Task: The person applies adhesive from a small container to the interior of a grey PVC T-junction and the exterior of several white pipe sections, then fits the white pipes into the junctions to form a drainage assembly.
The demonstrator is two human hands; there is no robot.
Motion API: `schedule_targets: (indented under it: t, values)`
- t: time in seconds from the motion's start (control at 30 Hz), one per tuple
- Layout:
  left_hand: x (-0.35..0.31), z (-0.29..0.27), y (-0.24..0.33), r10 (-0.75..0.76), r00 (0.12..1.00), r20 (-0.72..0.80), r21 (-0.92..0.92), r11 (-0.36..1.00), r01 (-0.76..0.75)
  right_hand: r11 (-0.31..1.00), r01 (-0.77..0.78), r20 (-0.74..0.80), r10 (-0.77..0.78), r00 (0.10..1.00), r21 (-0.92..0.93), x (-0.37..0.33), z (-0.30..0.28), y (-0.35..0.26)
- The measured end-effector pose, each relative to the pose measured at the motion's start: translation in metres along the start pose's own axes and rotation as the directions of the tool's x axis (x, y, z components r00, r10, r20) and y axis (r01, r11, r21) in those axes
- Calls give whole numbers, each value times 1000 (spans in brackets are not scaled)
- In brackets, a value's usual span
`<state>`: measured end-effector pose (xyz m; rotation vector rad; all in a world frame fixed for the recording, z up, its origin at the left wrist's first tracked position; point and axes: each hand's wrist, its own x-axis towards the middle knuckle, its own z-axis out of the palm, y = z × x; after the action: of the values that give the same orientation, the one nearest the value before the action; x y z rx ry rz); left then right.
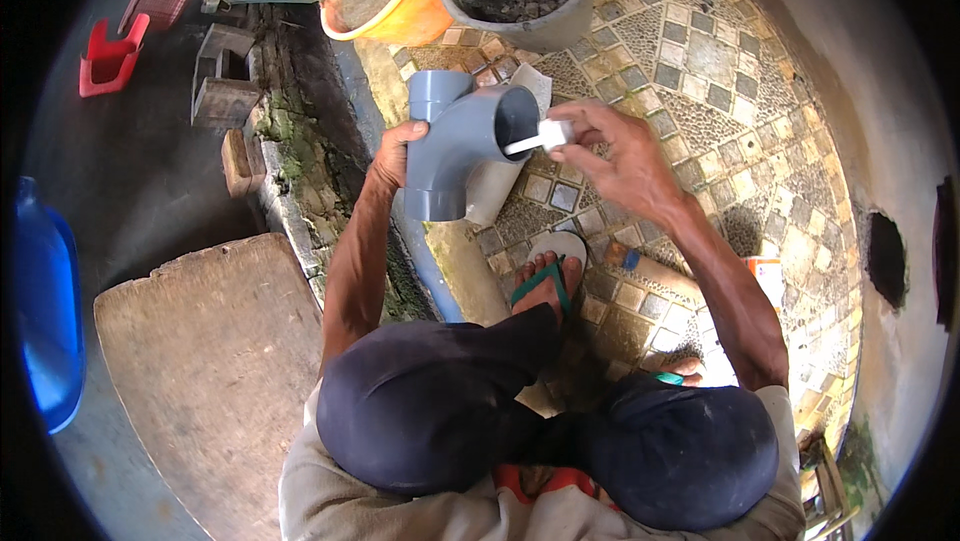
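My left hand (395, 153) grips a grey plastic pipe tee (436, 149) by its left side, in front of my knees. The tee's curved branch opens to the right, and its inside looks dark. In my right hand (625, 161), the fingertips pinch the white cap of a glue applicator (553, 134). Its thin white stem reaches into the mouth of the branch; the tip cannot be made out against the dark inside. Behind the tee lies a pale grey piece (492, 193), partly covered by it.
An orange bucket (425, 13) of sand-like material and a grey bucket (545, 36) with dark contents stand ahead. A wooden board (210, 361) lies left, near a blue plastic container (50, 311). A wooden-handled tool (665, 279) rests on the tiles below my right forearm.
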<state>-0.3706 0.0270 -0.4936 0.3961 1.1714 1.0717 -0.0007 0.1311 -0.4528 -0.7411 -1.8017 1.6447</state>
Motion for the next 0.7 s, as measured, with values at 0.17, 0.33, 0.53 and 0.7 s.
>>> schedule_targets:
  t: [0.17, 0.33, 0.53, 0.7]
  values:
    - [-2, -11, 0, -8, 999, -32, -43, 999, 7, 894, 109, -247, 2, 969, 434, 30, 41, 17]
    - [8, -20, 3, -7, 999, -32, -72, 997, 5, 855, 358, -288, -475, 832, -376, 30, 22, 19]
    - [25, -52, -16, 217, 975, -42, 407, 895, -182, 986, 150, -579, -161, 799, -68, -95, -79, 5]
    - [13, -143, -13, 348, 934, -86, 541, 803, -250, 912, -396, -900, 257, 352, 106, -309, -142, -2]
